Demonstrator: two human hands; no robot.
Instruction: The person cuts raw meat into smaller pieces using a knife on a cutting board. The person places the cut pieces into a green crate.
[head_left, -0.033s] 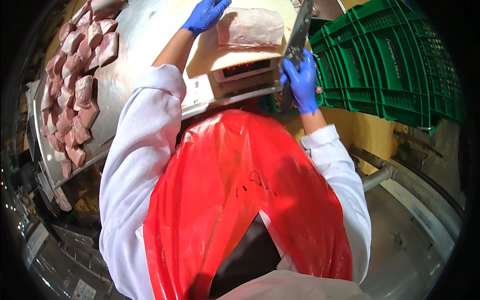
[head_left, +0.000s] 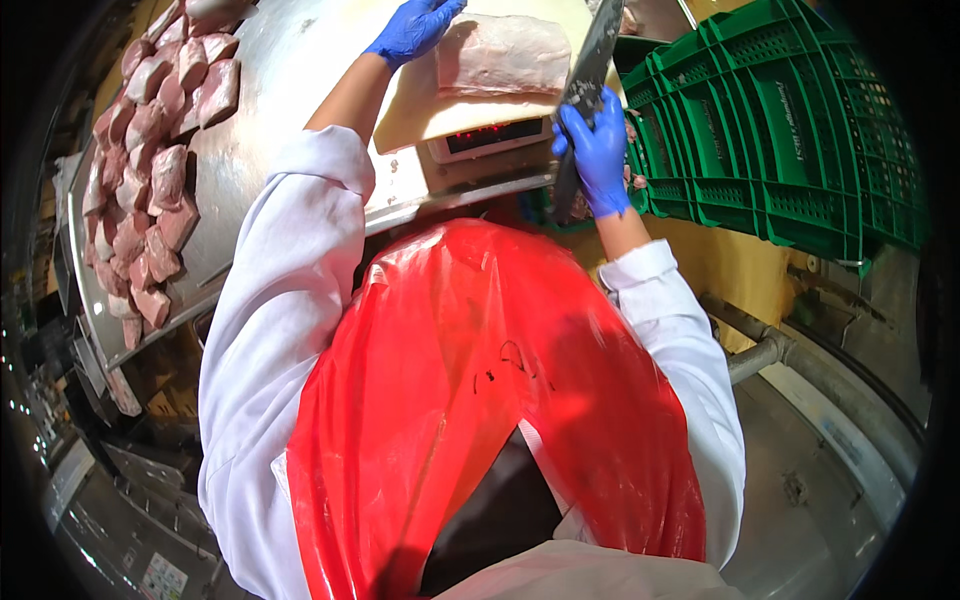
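Note:
A pale block of raw meat (head_left: 500, 58) lies on a cream cutting board (head_left: 405, 118). At the meat's left end is my left hand (head_left: 415, 32) in a blue glove, its fingers stretched out toward the upper left corner and holding nothing. Whether the fingertips touch the meat I cannot tell. My right hand (head_left: 598, 158), also gloved in blue, is closed round the handle of a large, broad-bladed knife (head_left: 592, 62). The blade points away from me, tilted slightly right, beside the meat's right end, with bits stuck to it.
Cut meat pieces (head_left: 150, 180) are heaped along the left of the steel table (head_left: 290, 75). A scale with a lit red display (head_left: 490, 137) sits under the board's near edge. Green plastic crates (head_left: 760, 130) stand close on the right; a metal pipe (head_left: 755, 358) runs below them.
My right hand and the knife have moved slightly left, bringing the blade closer to the meat's right end. The left hand has barely moved.

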